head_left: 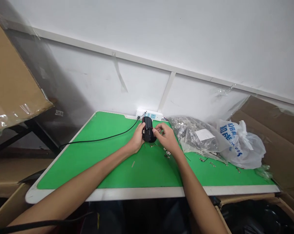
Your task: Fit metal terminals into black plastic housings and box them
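A black, rounded plastic housing (149,130) stands over the green mat near the back of the table, held by my left hand (137,138) along its left side. My right hand (164,134) is at the right side of the housing, with thumb and forefinger pinched against it. Whatever small part may lie between those fingertips is too small to make out. Small metal pieces (167,152) lie on the mat just below my right hand. The underside of the housing is hidden.
Behind the housing, a white power strip (156,116) sits against the wall, with a black cable (98,140) running left. To the right are a clear bag of metal parts (198,135) and a tied white plastic bag (244,146). Cardboard boxes (12,81) flank the table.
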### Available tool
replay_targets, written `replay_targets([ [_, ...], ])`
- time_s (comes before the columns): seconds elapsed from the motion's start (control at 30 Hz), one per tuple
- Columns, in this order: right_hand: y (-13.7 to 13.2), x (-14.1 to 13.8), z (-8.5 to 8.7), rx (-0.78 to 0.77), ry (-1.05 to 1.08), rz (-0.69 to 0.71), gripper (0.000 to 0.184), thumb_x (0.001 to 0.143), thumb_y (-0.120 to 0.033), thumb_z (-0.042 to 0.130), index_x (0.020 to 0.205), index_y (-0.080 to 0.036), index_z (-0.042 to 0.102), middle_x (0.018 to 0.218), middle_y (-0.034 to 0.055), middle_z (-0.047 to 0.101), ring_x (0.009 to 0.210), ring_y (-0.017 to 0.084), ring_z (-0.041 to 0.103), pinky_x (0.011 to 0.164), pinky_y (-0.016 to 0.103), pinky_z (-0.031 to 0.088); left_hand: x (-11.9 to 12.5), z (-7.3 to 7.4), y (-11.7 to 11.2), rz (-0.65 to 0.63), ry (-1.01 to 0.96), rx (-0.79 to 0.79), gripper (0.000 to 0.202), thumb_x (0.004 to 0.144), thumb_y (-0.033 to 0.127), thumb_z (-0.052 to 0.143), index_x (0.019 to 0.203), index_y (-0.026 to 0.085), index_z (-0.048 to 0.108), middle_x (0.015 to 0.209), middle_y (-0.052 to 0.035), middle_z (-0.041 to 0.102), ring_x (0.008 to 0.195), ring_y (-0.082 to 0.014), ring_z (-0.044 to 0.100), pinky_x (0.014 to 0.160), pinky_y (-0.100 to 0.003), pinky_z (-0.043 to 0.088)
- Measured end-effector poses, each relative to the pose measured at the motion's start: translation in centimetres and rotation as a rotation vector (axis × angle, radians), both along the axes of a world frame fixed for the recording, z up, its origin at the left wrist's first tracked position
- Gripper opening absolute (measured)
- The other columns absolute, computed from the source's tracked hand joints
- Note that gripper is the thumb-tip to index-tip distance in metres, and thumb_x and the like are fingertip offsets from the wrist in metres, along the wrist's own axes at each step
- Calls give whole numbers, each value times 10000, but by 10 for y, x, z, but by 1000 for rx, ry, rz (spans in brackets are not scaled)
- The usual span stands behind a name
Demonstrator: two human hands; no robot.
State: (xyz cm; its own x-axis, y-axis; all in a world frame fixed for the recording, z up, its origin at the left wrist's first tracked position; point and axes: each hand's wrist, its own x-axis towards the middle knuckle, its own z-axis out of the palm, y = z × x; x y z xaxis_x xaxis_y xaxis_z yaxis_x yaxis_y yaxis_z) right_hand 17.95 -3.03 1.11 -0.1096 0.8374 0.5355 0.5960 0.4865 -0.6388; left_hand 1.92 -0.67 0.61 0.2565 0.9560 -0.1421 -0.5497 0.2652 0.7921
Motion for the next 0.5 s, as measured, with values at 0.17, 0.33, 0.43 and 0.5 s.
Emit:
replay_targets([
  [0.17,8,11,-1,-32,184,-19,258,977,-440,565,1054,-231,696,1038,61,720,937,225,665,765,337,516,-9,12,-2,-190,-85,-238,235,929,184,564,1139,103,631,912,-132,764,758,-232,761,646,-304,608],
  [0.33,3,11,1,69,97,54,266,1010,-448,546,991,-244,716,1041,63,724,1014,242,660,874,391,533,-8,15,-4,-208,-145,-285,201,914,115,565,1096,100,648,905,-132,761,756,-216,755,618,-269,599],
  [0.43,-3,6,3,132,-21,123,324,1056,-451,480,985,-247,720,1038,76,719,1058,249,652,962,433,516,-7,16,-5,-188,-195,-327,157,916,97,554,1039,121,649,823,-94,738,695,-184,723,618,-262,604],
  [0.5,-5,4,2,161,-63,148,343,1071,-449,451,1011,-248,723,1054,84,717,1085,254,646,992,450,505,-7,17,-5,-168,-228,-353,144,922,87,540,1017,130,640,783,-73,720,661,-163,699,628,-258,611],
])
